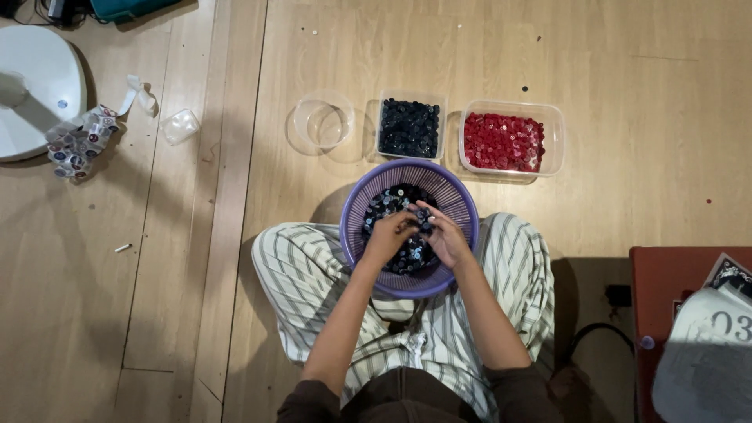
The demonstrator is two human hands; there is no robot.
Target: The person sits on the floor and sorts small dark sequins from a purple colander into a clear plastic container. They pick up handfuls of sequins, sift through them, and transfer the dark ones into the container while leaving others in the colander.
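— In the purple basket (462,205) on my lap: dark buttons (389,205), right under both hands.
— Fingers?
— Left hand (389,235) and right hand (445,239) curled, fingers half-closed, pinching buttons; exact grip I cannot tell.

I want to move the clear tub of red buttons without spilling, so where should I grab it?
Grip the tub of red buttons by its two short end walls, hands coming down from above at left and right. It sits flat and open-topped, nearly full, with bare floor on its right; the tub of dark buttons crowds the left end.
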